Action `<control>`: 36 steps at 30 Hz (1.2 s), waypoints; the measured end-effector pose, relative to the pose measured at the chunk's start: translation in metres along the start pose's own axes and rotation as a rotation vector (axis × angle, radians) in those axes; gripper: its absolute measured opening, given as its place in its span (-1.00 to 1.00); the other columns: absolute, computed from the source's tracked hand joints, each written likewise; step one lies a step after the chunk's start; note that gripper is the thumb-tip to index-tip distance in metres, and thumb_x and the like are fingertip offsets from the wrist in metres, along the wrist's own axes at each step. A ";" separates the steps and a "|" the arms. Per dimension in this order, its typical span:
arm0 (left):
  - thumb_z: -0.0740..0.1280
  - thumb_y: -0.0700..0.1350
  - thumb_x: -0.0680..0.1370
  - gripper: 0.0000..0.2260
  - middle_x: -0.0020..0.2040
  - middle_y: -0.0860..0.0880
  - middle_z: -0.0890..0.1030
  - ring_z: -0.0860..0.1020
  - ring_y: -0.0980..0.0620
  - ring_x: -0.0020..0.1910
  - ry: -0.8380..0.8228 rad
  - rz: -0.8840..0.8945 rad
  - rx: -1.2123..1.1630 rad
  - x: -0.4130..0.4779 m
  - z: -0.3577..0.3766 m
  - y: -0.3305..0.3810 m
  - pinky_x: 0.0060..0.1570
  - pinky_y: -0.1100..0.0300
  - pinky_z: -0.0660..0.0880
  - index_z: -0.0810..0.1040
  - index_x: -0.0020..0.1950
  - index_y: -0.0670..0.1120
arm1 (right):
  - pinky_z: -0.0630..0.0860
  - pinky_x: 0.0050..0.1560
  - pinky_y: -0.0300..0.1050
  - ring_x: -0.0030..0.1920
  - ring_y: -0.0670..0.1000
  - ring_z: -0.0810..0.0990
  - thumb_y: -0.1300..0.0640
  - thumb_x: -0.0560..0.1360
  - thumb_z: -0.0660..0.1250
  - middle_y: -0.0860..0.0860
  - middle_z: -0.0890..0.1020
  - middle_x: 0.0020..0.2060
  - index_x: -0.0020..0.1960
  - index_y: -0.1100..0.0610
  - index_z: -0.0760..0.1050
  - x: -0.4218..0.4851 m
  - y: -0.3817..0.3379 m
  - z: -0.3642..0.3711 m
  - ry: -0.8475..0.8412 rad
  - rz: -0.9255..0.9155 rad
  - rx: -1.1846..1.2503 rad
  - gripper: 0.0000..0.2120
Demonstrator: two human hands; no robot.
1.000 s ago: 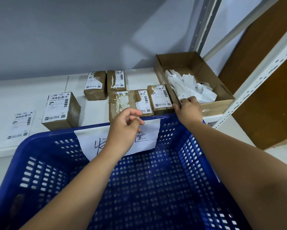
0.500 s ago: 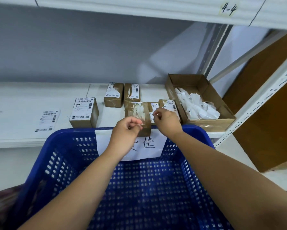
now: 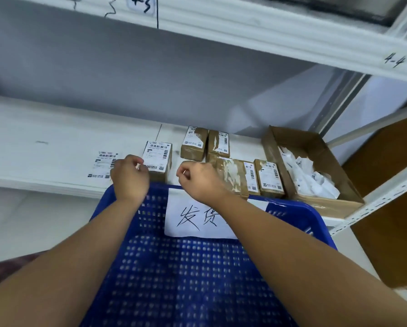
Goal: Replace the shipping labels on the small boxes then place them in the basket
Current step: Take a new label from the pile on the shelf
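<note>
Left hand (image 3: 129,178): curled, fingertips drawn in to the thumb, over the front edge of the shelf (image 3: 44,147), between the loose label (image 3: 103,165) and the relabelled box (image 3: 159,161). Right hand (image 3: 202,180): curled the same way, just beside the stripped box (image 3: 230,175). Well apart from each other, clamped on no box. Cannot tell whether either pinch holds a scrap or backing strip.

Risks, as judged from here:
- Sticking the loose label crooked or creased, if lifted by one corner so that it curls onto itself.
- Poor hold on the stripped box, from torn white paper left across its top.
- Putting the new label on the wrong box, with several alike packed close near the front edge.
- Knocking an unfinished box off the front edge into the basket (image 3: 304,213), which sits right under that edge.

Count:
- Six small boxes, all on the shelf: the relabelled one toward the middle of the front edge, two more (image 3: 194,143) (image 3: 219,143) side by side behind, toward the back edge, and three in a row along the front edge, namely the stripped one and two labelled ones (image 3: 250,178) (image 3: 269,179).
- One loose label, flat on the shelf.
- One open carton (image 3: 280,140) of white paper scraps, at the right end of the shelf.
- One blue basket, with one paper sign (image 3: 193,220); no box seen inside.
</note>
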State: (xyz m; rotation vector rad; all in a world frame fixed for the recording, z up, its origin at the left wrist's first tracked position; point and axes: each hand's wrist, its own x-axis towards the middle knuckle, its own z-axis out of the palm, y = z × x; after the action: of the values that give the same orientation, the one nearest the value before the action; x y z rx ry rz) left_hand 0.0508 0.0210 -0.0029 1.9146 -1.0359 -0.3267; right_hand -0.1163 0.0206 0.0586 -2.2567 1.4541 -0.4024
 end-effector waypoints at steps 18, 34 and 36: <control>0.36 -0.06 0.53 -0.59 0.31 -0.21 0.43 0.42 -0.17 0.27 -0.406 -0.136 0.592 0.122 0.011 -0.111 0.14 0.02 0.41 0.42 0.29 -0.25 | 0.59 0.03 -0.03 -0.06 0.05 0.62 0.09 0.59 0.22 0.03 0.66 -0.06 0.06 0.07 0.61 0.085 -0.033 0.072 -0.104 0.052 0.116 -0.80; 0.33 0.06 0.51 -0.63 0.16 -0.12 0.47 0.48 -0.12 0.14 -0.546 0.053 0.890 0.123 0.014 -0.111 0.01 0.07 0.45 0.47 0.21 -0.14 | 0.60 0.01 -0.02 -0.07 0.03 0.61 0.09 0.58 0.22 0.00 0.66 -0.11 -0.01 0.05 0.60 0.070 -0.020 0.068 -0.148 0.073 0.043 -0.82; 0.34 0.08 0.50 -0.57 0.24 -0.15 0.39 0.41 -0.16 0.22 -0.579 0.020 0.846 0.125 0.014 -0.117 0.14 0.00 0.44 0.45 0.26 -0.14 | 0.61 0.00 -0.02 -0.08 0.03 0.61 0.09 0.58 0.21 0.00 0.65 -0.12 -0.01 0.05 0.59 0.069 -0.019 0.066 -0.145 0.074 0.040 -0.82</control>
State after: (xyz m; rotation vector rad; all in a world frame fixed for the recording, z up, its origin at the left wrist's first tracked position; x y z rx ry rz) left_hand 0.1813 -0.0563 -0.0840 2.6283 -1.7733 -0.5009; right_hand -0.0426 -0.0221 0.0117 -2.1460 1.4375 -0.2371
